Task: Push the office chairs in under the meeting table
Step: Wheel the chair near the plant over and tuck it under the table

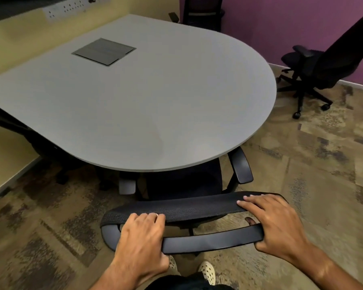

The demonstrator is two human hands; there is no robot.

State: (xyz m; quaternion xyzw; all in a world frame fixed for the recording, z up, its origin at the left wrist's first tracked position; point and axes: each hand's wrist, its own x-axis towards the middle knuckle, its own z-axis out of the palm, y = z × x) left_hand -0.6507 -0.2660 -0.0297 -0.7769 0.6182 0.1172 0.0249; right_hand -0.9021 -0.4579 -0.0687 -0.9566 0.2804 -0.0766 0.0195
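Both of my hands are clamped on the top of the nearest chair's backrest (176, 208). My left hand (142, 237) wraps the plastic bar behind the mesh, fingers curled over the front edge. My right hand (275, 222) grips the same bar at its other end, fingers laid flat across the mesh and the thumb tucked under.

That chair sits straight ahead of me, its seat partly beneath the rounded end of the grey table (134, 105). One armrest (241, 166) stands clear of the table edge on the right, the other (127, 185) just under the rim on the left.

I count four chairs. A second chair (327, 65) stands well apart on the carpet to the right, near the purple wall. A third chair (203, 13) is at the far side of the table. A fourth chair (19, 130) shows dark at the left edge, mostly tucked under.

One hatch (104, 51) is set into the tabletop.
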